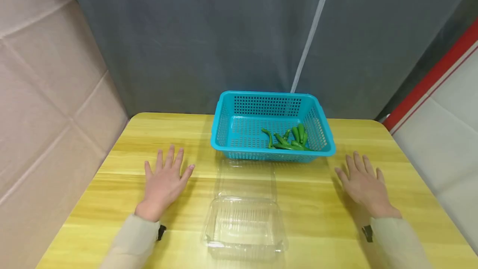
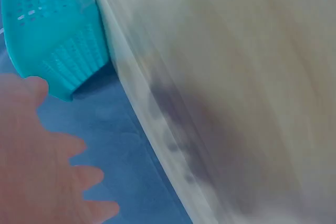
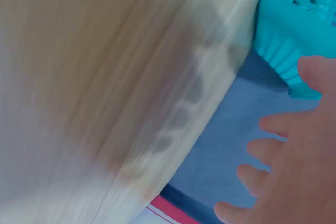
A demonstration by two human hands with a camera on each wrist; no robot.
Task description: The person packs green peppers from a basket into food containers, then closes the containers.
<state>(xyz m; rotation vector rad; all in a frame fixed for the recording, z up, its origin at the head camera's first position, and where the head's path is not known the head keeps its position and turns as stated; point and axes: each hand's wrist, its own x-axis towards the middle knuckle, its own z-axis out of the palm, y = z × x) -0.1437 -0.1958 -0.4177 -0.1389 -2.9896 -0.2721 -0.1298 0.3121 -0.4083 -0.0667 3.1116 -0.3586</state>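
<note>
My left hand (image 1: 164, 184) is held over the left part of the table with fingers spread and nothing in it. On the other side my right hand (image 1: 364, 186) is likewise spread and holds nothing. Between them lies a clear plastic clamshell box (image 1: 244, 223), its lid folded back toward the basket. Behind it stands a blue plastic basket (image 1: 274, 153) with several green peppers (image 1: 287, 146) gathered in its right front part. In the left wrist view the spread left hand (image 2: 42, 156) shows near the basket (image 2: 58, 35); the right wrist view has the right hand (image 3: 294, 150) similarly placed.
The wooden table (image 1: 313, 227) has rounded far corners. A dark grey curtain (image 1: 209, 40) hangs behind its far edge. A pale padded wall (image 1: 48, 86) borders the left side, and a white panel with a red strip (image 1: 440, 69) borders the right.
</note>
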